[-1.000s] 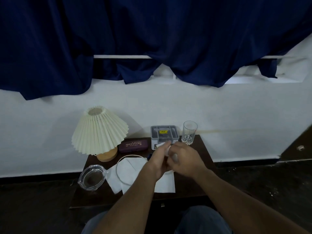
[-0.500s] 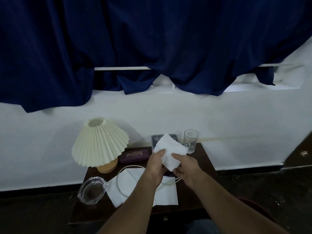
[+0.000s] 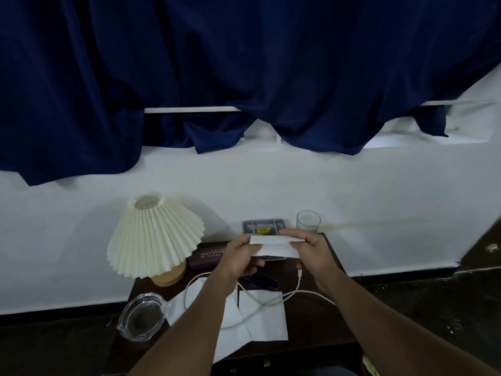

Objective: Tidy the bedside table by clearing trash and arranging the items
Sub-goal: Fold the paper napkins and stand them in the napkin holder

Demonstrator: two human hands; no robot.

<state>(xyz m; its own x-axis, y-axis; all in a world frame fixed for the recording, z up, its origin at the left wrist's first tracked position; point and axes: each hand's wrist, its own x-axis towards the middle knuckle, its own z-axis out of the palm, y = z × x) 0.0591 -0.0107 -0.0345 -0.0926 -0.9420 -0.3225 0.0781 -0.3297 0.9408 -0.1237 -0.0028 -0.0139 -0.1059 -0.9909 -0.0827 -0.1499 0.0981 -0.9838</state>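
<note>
Pinching opposite ends, the left hand (image 3: 238, 257) and right hand (image 3: 311, 249) held the folded white tissue (image 3: 275, 246) level above the counter (image 3: 320, 316), its long axis running between their clamped fingers (image 3: 288, 233).

Dark bedside table (image 3: 320, 318) w/ lamp (image 3: 154, 234), ashtray (image 3: 142, 316), tissues (image 3: 260, 318).

Both bare forearms reach forward from the bottom edge and converge. The left hand (image 3: 238, 257) and right hand (image 3: 311, 252) are raised side by side, knuckles up, each pinching one end of a folded tissue (image 3: 275, 246) between thumb and fingers.
</note>
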